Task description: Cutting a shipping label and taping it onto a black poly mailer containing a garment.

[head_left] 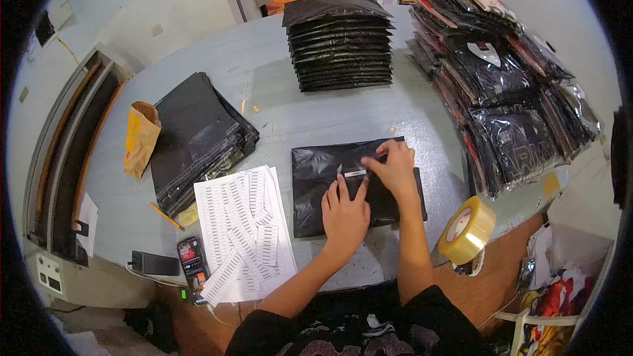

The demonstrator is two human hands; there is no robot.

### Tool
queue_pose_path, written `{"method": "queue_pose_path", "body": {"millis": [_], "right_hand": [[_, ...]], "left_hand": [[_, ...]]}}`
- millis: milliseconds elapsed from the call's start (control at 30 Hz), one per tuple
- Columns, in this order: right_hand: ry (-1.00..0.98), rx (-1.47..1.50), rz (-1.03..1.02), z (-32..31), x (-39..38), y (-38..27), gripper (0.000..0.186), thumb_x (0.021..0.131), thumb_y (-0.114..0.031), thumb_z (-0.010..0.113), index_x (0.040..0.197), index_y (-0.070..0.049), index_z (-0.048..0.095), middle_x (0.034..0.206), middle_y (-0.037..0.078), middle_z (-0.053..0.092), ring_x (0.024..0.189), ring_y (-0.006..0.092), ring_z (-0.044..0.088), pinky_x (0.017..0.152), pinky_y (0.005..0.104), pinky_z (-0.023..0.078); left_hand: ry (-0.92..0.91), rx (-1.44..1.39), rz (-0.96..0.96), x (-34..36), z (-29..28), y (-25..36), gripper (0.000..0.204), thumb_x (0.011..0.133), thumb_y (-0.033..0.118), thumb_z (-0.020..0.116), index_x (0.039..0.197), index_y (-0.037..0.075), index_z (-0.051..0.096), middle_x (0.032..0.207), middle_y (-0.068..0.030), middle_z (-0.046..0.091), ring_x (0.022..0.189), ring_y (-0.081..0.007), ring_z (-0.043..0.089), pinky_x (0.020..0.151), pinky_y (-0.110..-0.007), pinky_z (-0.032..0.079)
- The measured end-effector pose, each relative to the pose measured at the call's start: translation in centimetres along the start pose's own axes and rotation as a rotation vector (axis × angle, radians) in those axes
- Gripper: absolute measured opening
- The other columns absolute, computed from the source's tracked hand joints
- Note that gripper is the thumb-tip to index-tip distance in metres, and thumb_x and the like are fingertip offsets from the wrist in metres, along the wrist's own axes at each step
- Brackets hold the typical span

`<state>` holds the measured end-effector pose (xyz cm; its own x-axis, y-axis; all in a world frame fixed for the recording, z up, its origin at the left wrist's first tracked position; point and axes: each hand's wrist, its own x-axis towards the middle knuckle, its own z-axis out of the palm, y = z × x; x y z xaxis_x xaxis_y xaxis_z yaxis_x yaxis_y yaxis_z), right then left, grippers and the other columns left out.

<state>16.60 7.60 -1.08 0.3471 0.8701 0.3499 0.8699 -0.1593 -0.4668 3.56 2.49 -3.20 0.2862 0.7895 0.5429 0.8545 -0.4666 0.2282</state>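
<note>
Papers [211, 204] lay just left of my black bag [310, 211], tape [471, 227] right, a stack [339, 46] beyond. Table [277, 118] surface ran between bag and stack; its near edge was close. My left hand [346, 214] pressed the bag, fingers spread, ungripping; whether my right hand [395, 168] pinched anything, I couldn't tell.

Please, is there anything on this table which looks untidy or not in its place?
Mainly the paper strips: they lie at mixed angles over the white sheets, overlapping instead of aligned. The tape roll also sits close to the table's edge.
</note>
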Motion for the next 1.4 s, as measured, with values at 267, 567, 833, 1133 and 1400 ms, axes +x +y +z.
{"method": "queue_pose_path", "body": {"millis": [267,567,833,1133,1400], "right_hand": [[-0.292,0.793,0.039,-2.0,0.7,-0.7,0.012,0.07,-0.013,0.064,0.078,-0.004,0.063,0.078,0.01,0.058,0.079,0.0236,0.052,0.079,0.0341,0.039],[-0.259,0.264,-0.265,-0.7,0.2,-0.2,0.012,0.06,-0.02,0.071,0.071,-0.016,0.069,0.089,0.007,0.052,0.091,0.0265,0.043,0.08,0.0347,0.035],[-0.269,0.208,-0.097,-1.8,0.2,1.3,0.016,0.057,-0.02,0.073,0.072,-0.018,0.071,0.082,0.004,0.051,0.086,0.0239,0.042,0.079,0.0333,0.036],[-0.171,0.158,-0.244,-0.6,-0.2,-0.2,0.012,0.06,-0.021,0.071,0.072,-0.018,0.07,0.079,0.003,0.049,0.083,0.0236,0.041,0.077,0.032,0.035],[-0.309,0.18,-0.013,-1.5,0.7,1.7,0.01,0.063,-0.023,0.071,0.072,-0.02,0.07,0.088,0.007,0.053,0.09,0.0279,0.043,0.082,0.0375,0.035]], "left_hand": [[0.242,-0.205,-0.139,3.8,-0.8,-3.6,0.014,0.073,0.015,0.063,0.087,0.012,0.064,0.1,-0.0035,0.058,0.094,-0.0253,0.048,0.08,-0.037,0.039],[0.045,-0.298,-0.14,3.5,1.3,-4.7,0.012,0.069,0.023,0.068,0.08,0.019,0.067,0.104,0.0012,0.055,0.103,-0.0253,0.042,0.087,-0.04,0.034],[-0.081,-0.283,-0.242,3.2,0.5,-6.2,0.013,0.068,0.025,0.068,0.081,0.021,0.069,0.108,0.0015,0.054,0.107,-0.0263,0.038,0.091,-0.044,0.028],[-0.031,-0.27,-0.218,3.2,1.5,-4.0,0.012,0.071,0.029,0.066,0.081,0.024,0.069,0.11,0.0042,0.053,0.107,-0.023,0.037,0.09,-0.042,0.02],[-0.138,-0.274,-0.375,3.0,0.4,-5.8,0.014,0.069,0.031,0.067,0.082,0.027,0.069,0.112,0.003,0.053,0.108,-0.0237,0.036,0.09,-0.045,0.018]]}}
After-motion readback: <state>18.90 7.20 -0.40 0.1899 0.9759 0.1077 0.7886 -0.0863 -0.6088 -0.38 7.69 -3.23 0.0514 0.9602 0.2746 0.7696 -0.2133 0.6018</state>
